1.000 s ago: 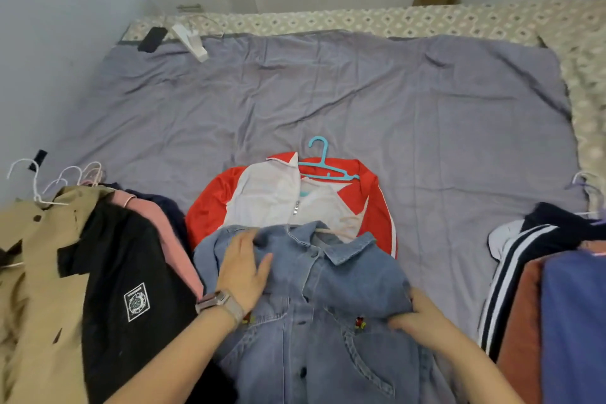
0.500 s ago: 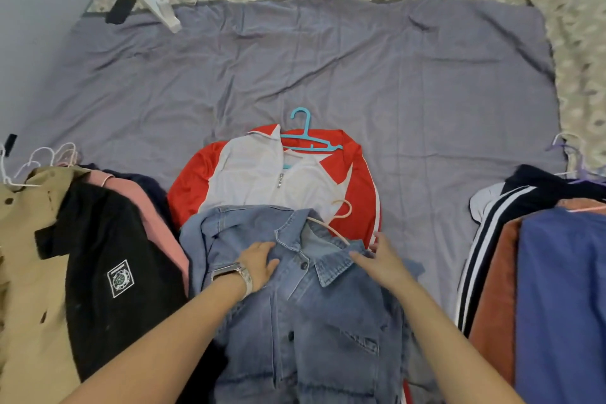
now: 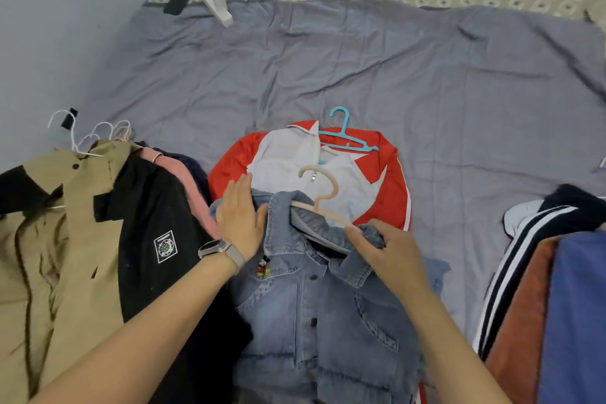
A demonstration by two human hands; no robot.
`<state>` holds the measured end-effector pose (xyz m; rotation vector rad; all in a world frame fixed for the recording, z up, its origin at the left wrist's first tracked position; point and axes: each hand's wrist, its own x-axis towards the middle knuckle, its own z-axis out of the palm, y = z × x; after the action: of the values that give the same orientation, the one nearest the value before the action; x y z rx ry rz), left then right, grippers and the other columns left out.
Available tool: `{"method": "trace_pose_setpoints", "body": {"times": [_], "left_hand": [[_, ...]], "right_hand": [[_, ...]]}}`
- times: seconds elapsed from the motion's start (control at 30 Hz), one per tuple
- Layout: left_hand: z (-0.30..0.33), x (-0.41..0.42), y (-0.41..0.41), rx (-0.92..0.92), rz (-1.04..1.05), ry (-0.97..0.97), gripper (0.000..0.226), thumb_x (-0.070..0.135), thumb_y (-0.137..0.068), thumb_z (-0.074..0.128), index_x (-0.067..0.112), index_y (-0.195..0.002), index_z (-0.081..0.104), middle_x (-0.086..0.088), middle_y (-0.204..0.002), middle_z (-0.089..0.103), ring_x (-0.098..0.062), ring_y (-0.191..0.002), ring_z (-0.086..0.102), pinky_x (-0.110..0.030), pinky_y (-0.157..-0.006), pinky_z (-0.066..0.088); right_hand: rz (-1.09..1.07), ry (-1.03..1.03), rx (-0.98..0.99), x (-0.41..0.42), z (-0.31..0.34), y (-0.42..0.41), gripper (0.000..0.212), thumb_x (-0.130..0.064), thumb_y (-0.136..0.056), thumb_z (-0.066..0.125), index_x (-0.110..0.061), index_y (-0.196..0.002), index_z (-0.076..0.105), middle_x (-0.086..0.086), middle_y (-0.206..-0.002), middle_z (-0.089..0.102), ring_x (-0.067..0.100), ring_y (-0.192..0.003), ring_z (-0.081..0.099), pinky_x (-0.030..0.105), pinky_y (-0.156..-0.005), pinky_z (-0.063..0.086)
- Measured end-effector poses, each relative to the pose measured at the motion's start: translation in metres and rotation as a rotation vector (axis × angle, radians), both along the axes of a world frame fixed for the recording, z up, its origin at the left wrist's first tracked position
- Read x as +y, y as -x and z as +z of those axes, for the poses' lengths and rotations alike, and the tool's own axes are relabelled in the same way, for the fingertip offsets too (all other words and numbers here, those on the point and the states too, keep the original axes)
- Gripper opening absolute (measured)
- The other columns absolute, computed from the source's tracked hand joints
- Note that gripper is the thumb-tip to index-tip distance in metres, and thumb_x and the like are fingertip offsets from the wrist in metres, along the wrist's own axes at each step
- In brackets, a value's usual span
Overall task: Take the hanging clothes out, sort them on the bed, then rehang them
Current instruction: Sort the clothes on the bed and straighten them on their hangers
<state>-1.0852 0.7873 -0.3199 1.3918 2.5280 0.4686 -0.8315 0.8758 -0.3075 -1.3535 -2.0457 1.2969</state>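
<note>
A blue denim jacket (image 3: 314, 311) lies on the grey bed cover (image 3: 360, 75), overlapping a red and white jacket (image 3: 387, 174) that carries a turquoise hanger (image 3: 347, 138). A beige hanger (image 3: 323, 197) sticks out of the denim collar. My left hand (image 3: 241, 216), wearing a watch, presses flat on the denim jacket's left shoulder. My right hand (image 3: 387, 252) pinches the denim collar by the hanger's right arm.
A pile of coats (image 3: 82, 239) on white hangers lies at the left, tan and black on top. Another pile (image 3: 551, 289) with navy striped, rust and blue garments lies at the right. A dark phone (image 3: 178, 1) and a white object (image 3: 214, 5) sit at the bed's far left.
The beige hanger's hook has come out above the denim collar. My left hand moved up to the jacket's left shoulder and lies flat. My right hand now pinches the collar.
</note>
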Motion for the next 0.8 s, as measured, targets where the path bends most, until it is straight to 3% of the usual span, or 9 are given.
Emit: {"method": "trace_pose_setpoints", "body": {"times": [0.07,0.13,0.2,0.3,0.5,0.6,0.7,0.73,0.8], "left_hand": [[0.017,-0.009,0.003,-0.045,-0.056,0.039,0.059,0.039,-0.083,0.029,0.011,-0.132,0.048,-0.010,-0.132,0.053,-0.031,-0.127,0.044,-0.048,-0.104,0.032],[0.040,-0.023,-0.001,-0.068,-0.099,0.102,0.047,0.039,-0.082,0.029,0.018,-0.113,0.059,-0.002,-0.112,0.061,-0.025,-0.112,0.052,-0.038,-0.085,0.032],[0.065,-0.044,-0.009,-0.023,-0.118,0.083,0.037,0.034,-0.082,0.034,0.016,-0.099,0.061,-0.003,-0.096,0.063,-0.028,-0.098,0.055,-0.036,-0.074,0.032],[0.097,-0.083,-0.021,-0.036,-0.130,-0.041,0.027,0.031,-0.082,0.037,0.018,-0.090,0.060,-0.002,-0.085,0.062,-0.029,-0.084,0.056,-0.042,-0.072,0.043],[0.186,-0.144,-0.038,-0.069,-0.146,-0.268,0.020,0.026,-0.085,0.041,0.019,-0.086,0.060,-0.001,-0.083,0.063,-0.025,-0.077,0.055,-0.042,-0.070,0.045],[0.236,-0.187,-0.048,-0.027,-0.130,-0.363,0.011,0.010,-0.088,0.049,0.011,-0.083,0.059,-0.009,-0.082,0.061,-0.031,-0.079,0.052,-0.036,-0.067,0.037],[0.276,-0.237,-0.048,-0.013,-0.113,-0.388,0.011,0.011,-0.090,0.048,0.010,-0.084,0.057,-0.011,-0.083,0.061,-0.032,-0.081,0.053,-0.036,-0.068,0.036],[0.290,-0.253,-0.046,-0.006,-0.116,-0.396,0.013,0.015,-0.091,0.046,0.011,-0.085,0.057,-0.010,-0.084,0.061,-0.032,-0.083,0.053,-0.037,-0.068,0.037],[0.322,-0.281,-0.046,0.069,-0.133,-0.416,0.017,0.020,-0.093,0.044,0.013,-0.087,0.058,-0.006,-0.084,0.061,-0.030,-0.084,0.054,-0.036,-0.066,0.035]], "right_hand": [[0.065,-0.053,0.004,-0.004,0.019,-0.006,0.056,-0.065,-0.080,0.055,-0.014,-0.059,0.044,0.000,-0.051,0.038,0.012,-0.050,0.034,0.031,-0.049,0.031],[0.089,-0.128,-0.021,-0.012,0.040,-0.014,0.056,-0.068,-0.077,0.056,-0.014,-0.060,0.050,0.002,-0.052,0.045,0.015,-0.051,0.040,0.032,-0.049,0.035],[0.085,-0.164,-0.030,-0.025,0.060,-0.023,0.061,-0.073,-0.072,0.054,-0.013,-0.062,0.054,0.001,-0.056,0.053,0.014,-0.054,0.046,0.030,-0.050,0.038],[0.072,-0.187,-0.014,-0.052,0.096,-0.034,0.056,-0.075,-0.067,0.055,-0.020,-0.069,0.065,-0.014,-0.066,0.065,0.005,-0.063,0.058,0.026,-0.055,0.046],[-0.026,-0.314,0.006,-0.118,0.197,-0.051,0.048,-0.073,-0.061,0.061,-0.027,-0.075,0.071,-0.018,-0.065,0.066,0.003,-0.066,0.061,0.030,-0.061,0.050],[-0.049,-0.436,0.024,-0.165,0.257,-0.056,0.021,-0.056,-0.068,0.075,-0.039,-0.062,0.065,-0.025,-0.051,0.056,-0.004,-0.056,0.053,0.019,-0.054,0.039],[0.002,-0.550,0.038,-0.212,0.312,-0.053,0.029,-0.047,-0.073,0.075,-0.053,-0.055,0.053,-0.025,-0.048,0.049,-0.005,-0.048,0.045,0.016,-0.046,0.029],[-0.006,-0.587,0.048,-0.227,0.327,-0.052,0.028,-0.053,-0.072,0.072,-0.047,-0.053,0.053,-0.018,-0.047,0.048,-0.001,-0.046,0.042,0.018,-0.045,0.027],[-0.033,-0.663,0.074,-0.251,0.355,-0.050,0.057,-0.073,-0.069,0.060,-0.022,-0.050,0.045,0.001,-0.046,0.035,0.009,-0.045,0.028,0.035,-0.046,0.029]]}}
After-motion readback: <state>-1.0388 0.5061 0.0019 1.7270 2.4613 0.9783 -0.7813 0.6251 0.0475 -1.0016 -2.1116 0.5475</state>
